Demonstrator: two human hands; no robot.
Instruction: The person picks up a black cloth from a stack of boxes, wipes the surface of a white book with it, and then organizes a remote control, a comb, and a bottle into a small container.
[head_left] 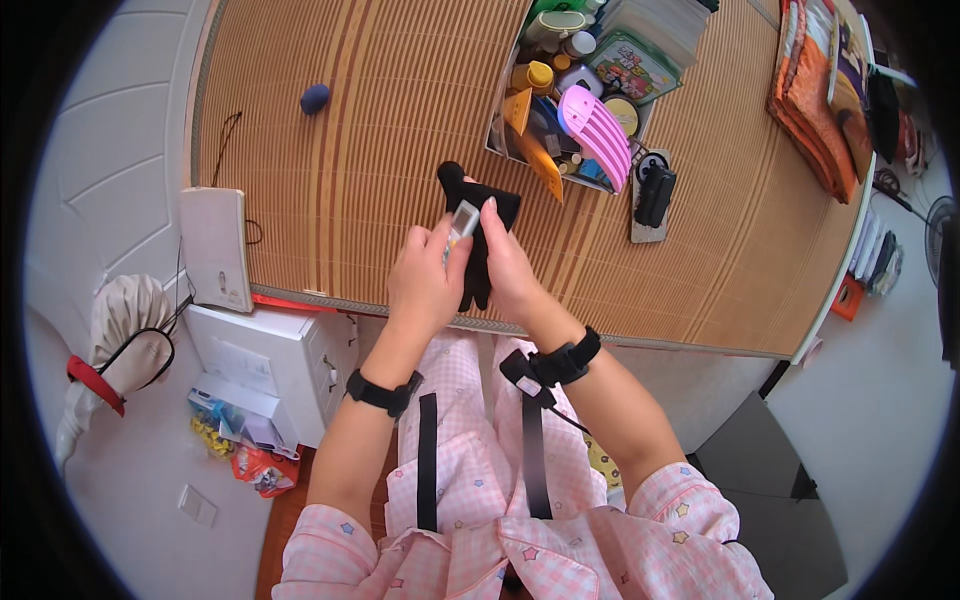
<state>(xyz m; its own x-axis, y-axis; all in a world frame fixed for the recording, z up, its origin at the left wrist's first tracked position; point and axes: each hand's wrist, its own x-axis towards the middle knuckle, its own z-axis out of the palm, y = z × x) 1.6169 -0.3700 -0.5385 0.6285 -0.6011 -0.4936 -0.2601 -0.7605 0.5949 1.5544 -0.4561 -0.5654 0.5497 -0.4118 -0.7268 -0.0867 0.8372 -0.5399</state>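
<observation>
Pinched between the thumb and fingers of my left hand [425, 272] is a small white handheld device [464, 217] with a grey screen, slightly blurred. My right hand [511, 270] is closed on a black cloth-like item [497, 204], thumb pointing up along it. Most of its fingers are hidden behind the item. That black item has a rounded end at the upper left and hangs down between my hands. The device is in front of it, close to my right thumb. Both hands are over the near edge of a bamboo mat [380, 130].
Beyond my right hand stands a box [492, 130] crammed with bottles and a pink slotted piece [597, 130]. A black object [655, 195] lies beside it. Left are a blue ball-like object [314, 99] and a white case [215, 248]. Folded orange cloth [805, 110] lies far right.
</observation>
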